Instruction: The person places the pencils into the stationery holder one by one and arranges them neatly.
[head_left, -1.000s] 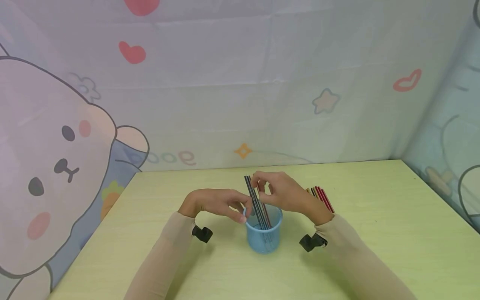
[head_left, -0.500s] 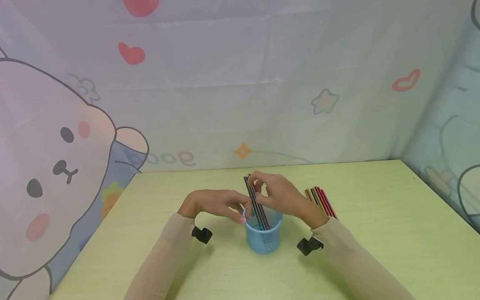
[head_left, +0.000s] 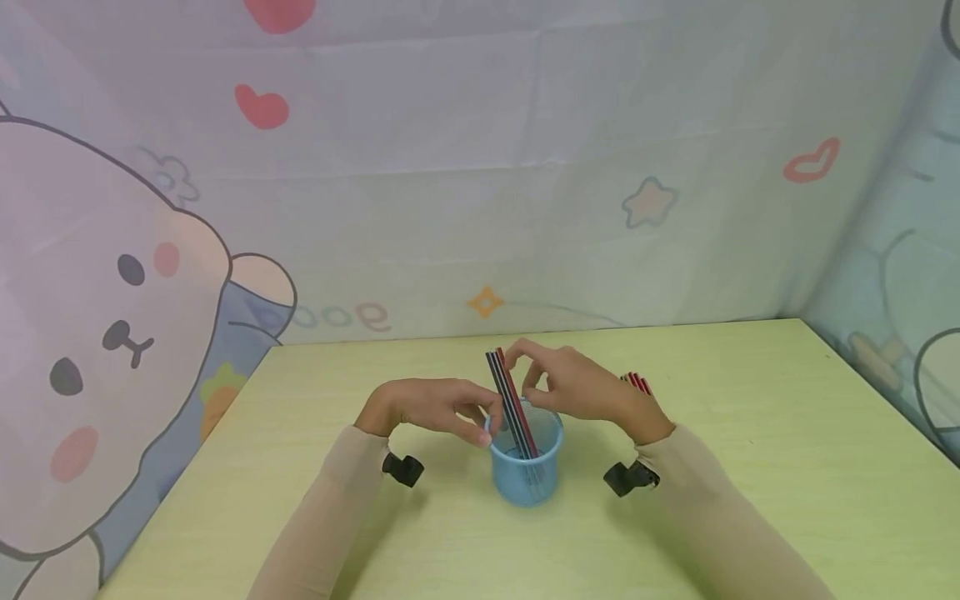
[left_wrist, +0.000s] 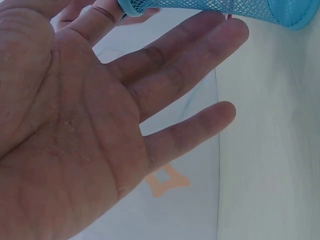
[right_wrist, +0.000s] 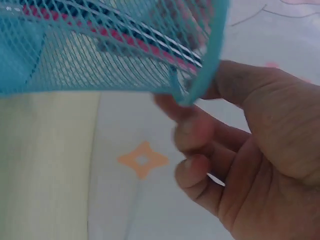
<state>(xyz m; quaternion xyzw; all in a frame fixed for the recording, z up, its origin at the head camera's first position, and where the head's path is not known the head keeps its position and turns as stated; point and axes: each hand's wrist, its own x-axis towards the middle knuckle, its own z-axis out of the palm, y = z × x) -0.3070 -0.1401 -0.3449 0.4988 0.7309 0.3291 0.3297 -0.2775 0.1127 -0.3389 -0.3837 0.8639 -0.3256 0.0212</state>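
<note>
A blue mesh pen cup [head_left: 525, 485] stands upright on the table, with several dark and red pencils [head_left: 514, 408] leaning inside it toward the far left. My left hand [head_left: 442, 404] pinches the cup's near-left rim between thumb and index finger; in the left wrist view its other fingers stretch out below the mesh [left_wrist: 250, 7]. Over the right side of the rim is my right hand [head_left: 576, 385], its thumb and index finger apart, beside the red pencil and gripping nothing. The right wrist view shows its loosely bent fingers [right_wrist: 197, 135] partly behind the cup's rim.
More pencils [head_left: 637, 382], red and dark ends showing, lie on the yellow table [head_left: 750, 467] behind my right wrist, which hides most of them. A printed cloth backdrop [head_left: 450, 208] rises at the table's far edge.
My right hand moves left to the pencils in the cup, then draws back slightly right, its fingers parting from them. A red pencil now shows beside the dark ones. My left hand stays put.
</note>
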